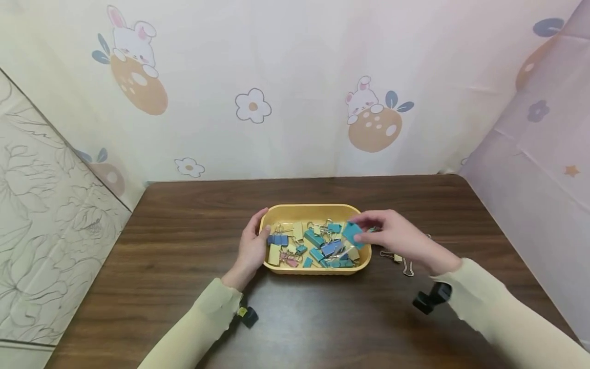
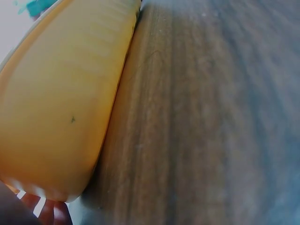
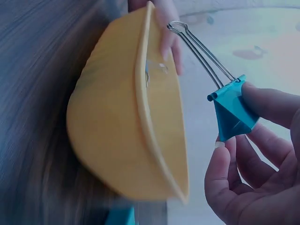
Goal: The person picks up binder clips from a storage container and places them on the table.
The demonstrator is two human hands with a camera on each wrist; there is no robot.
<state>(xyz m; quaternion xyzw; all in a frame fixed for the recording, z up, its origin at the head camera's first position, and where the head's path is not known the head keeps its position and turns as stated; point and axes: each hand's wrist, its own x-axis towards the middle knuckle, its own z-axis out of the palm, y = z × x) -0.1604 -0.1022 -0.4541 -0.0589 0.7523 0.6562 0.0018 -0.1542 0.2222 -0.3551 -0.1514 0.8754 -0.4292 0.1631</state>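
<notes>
A yellow plastic tray [image 1: 318,271] holds many binder clips in blue, teal, yellow and pink. At its left end my left hand [image 1: 252,248] grips the wall, thumb at the rim and fingers round the outside. Over the tray's right end, my right hand [image 1: 392,237] pinches a large teal binder clip [image 3: 234,110] between thumb and fingers. In the right wrist view the clip's wire handles point away from the fingers. The left wrist view shows mainly the tray's outer side, with a few left fingertips [image 2: 47,213] under its end.
On the dark wooden table [image 1: 313,318], a small yellow binder clip [image 1: 397,259] and a wire handle [image 1: 408,268] lie right of the tray, partly behind the right hand. A patterned curtain [image 1: 295,143] hangs behind the table; walls border both sides.
</notes>
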